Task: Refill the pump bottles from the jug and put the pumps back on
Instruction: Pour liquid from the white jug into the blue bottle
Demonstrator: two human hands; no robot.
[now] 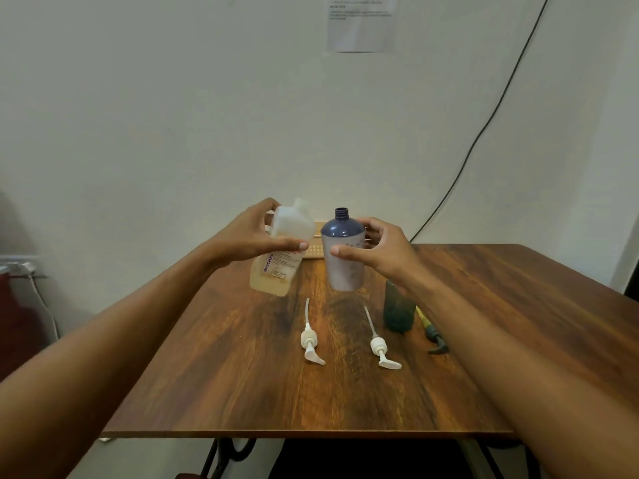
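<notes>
We are holding the jug (280, 248) in our left hand (247, 236), lifted above the table's far edge and tilting toward the open-necked blue bottle (343, 252), which our right hand (378, 248) is gripping. We judge the spout should meet the neck before pouring. Two white pumps (311, 342) are lying mid-table (207, 375); a green bottle (397, 312) is standing toward the right edge.

Surface (242, 375): wood-grain finish, semi-gloss, smooth. Jug (281, 250): translucent plastic, matt, paper label. Blue-topped bottle (344, 252): smooth plastic, slight sheen. Green bottle (397, 314): translucent plastic. White pumps (311, 344): glossy plastic.
</notes>
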